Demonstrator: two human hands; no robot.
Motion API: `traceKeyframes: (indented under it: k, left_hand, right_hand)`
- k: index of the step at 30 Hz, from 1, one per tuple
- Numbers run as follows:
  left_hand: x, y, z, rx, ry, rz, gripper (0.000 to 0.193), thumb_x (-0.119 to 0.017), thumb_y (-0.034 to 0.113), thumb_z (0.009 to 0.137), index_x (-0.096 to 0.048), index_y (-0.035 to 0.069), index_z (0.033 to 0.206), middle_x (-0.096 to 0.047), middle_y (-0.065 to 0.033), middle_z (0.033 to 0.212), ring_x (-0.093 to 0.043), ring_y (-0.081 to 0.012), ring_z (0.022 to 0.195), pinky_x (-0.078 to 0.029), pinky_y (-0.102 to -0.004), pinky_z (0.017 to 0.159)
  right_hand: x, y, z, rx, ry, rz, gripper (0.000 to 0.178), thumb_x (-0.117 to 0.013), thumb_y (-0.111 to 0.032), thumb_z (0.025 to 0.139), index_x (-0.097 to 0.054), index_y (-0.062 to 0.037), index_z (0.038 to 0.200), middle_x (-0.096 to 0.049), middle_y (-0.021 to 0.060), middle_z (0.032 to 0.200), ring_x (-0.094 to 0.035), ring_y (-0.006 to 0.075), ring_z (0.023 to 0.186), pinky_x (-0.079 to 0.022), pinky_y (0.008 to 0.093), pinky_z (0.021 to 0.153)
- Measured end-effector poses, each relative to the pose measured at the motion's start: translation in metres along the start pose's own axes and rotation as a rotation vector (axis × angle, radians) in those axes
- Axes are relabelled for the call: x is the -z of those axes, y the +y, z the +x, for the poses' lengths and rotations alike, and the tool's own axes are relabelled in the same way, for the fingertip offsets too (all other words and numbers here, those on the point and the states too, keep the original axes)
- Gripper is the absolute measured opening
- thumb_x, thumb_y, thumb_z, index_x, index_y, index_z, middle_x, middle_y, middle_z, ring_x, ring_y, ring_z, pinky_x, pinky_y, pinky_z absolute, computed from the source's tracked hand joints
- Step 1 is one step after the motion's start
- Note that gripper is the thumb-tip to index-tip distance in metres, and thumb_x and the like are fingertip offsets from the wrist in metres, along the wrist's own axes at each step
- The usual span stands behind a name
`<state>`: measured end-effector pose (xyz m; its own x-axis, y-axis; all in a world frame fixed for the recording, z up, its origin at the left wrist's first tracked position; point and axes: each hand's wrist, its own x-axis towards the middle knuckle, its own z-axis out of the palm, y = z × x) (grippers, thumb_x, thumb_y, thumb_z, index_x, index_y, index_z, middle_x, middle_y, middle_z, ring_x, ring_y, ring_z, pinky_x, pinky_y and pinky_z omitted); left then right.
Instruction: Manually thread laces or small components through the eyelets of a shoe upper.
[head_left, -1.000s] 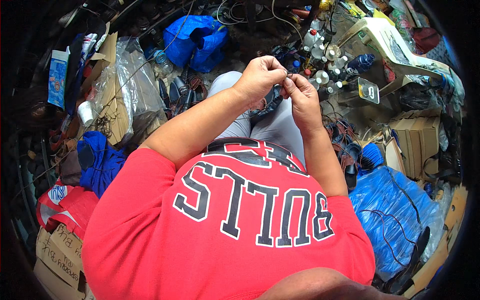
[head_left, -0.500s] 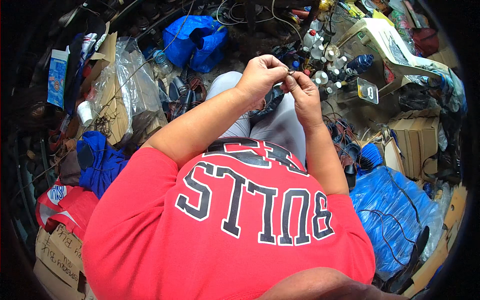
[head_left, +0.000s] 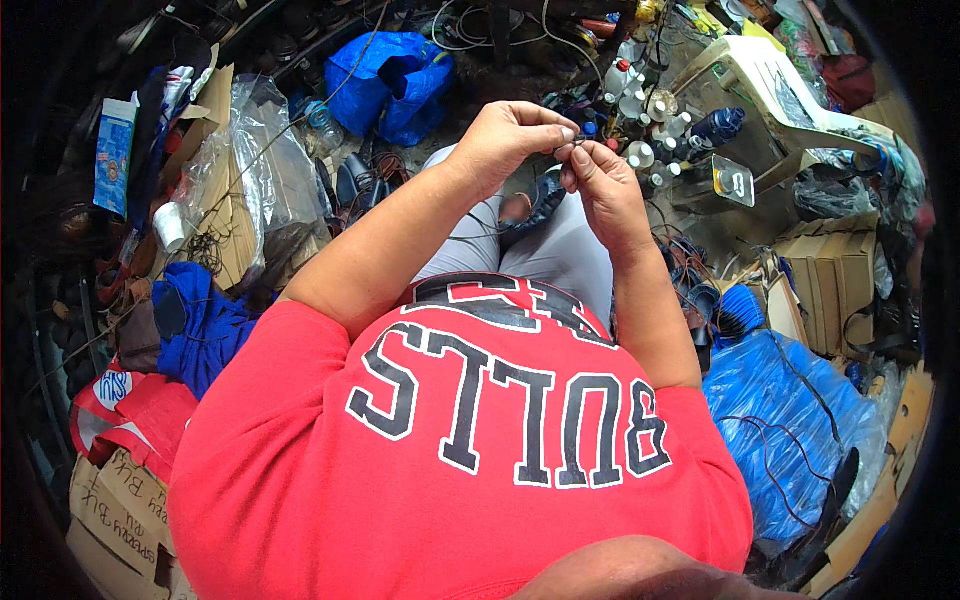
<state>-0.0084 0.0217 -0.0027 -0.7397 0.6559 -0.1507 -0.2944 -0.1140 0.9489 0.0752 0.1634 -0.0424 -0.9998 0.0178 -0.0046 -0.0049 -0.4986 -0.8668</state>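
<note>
Above my knees my two hands meet at the fingertips. My left hand is closed in a pinch, its index finger stretched toward the right hand. My right hand pinches with thumb and index finger just beside it. Between the fingertips runs a thin dark strand, too small to tell exactly what it is. A dark shoe lies between my legs, just below the hands, with a tan patch showing at its left end; my hands are apart from it.
Several bottles stand beyond my right hand, near a pale plastic chair on its side. A blue bag lies ahead on the left, with cardboard and clear plastic nearer. Blue plastic sheeting covers the right side.
My left hand has shifted slightly left and up, with its index finger straighter. The right hand has moved slightly down, and the fingertips have parted a little.
</note>
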Motion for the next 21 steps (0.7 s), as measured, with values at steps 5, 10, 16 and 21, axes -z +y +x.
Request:
traceKeyframes:
  k: [5,10,16,21]
  left_hand:
    - [0.001,0.0,0.001,0.016,-0.003,-0.013,0.017,-0.067,0.01,0.073,-0.063,-0.002,0.085,-0.063,-0.009,0.074,-0.061,-0.0147,0.067,-0.048,-0.0262,0.067]
    - [0.002,-0.002,0.002,-0.054,-0.013,0.094,0.012,-0.065,0.007,0.075,-0.062,-0.001,0.083,-0.062,-0.0067,0.075,-0.058,-0.0114,0.068,-0.047,-0.0241,0.066]
    - [0.0,0.005,0.0,-0.096,0.093,0.323,0.011,-0.065,0.007,0.075,-0.061,-0.001,0.081,-0.06,-0.004,0.075,-0.054,-0.0086,0.067,-0.045,-0.0227,0.065]
    - [0.001,-0.003,-0.002,-0.177,0.102,0.503,0.008,-0.065,0.007,0.074,-0.062,0.0,0.077,-0.056,-0.0013,0.073,-0.053,-0.0072,0.065,-0.044,-0.0207,0.06]
  right_hand:
    - [-0.006,-0.002,0.0,0.011,0.036,-0.043,0.02,-0.054,-0.021,0.087,-0.061,-0.0024,0.092,-0.057,0.0,0.072,-0.05,0.0067,0.065,-0.038,0.0196,0.061]
    - [-0.002,-0.003,-0.001,-0.016,0.045,-0.095,0.022,-0.054,-0.022,0.086,-0.06,-0.0021,0.093,-0.059,0.0013,0.076,-0.052,0.0072,0.067,-0.039,0.0192,0.063]
    - [0.015,-0.018,-0.006,0.049,0.138,-0.327,0.029,-0.058,-0.027,0.084,-0.062,-0.0015,0.097,-0.06,0.0024,0.088,-0.053,0.0089,0.078,-0.04,0.0205,0.069]
    - [-0.002,-0.038,0.003,0.234,0.145,-0.781,0.017,-0.065,-0.012,0.076,-0.066,-0.0033,0.09,-0.061,0.0046,0.083,-0.055,0.0108,0.077,-0.042,0.0214,0.069]
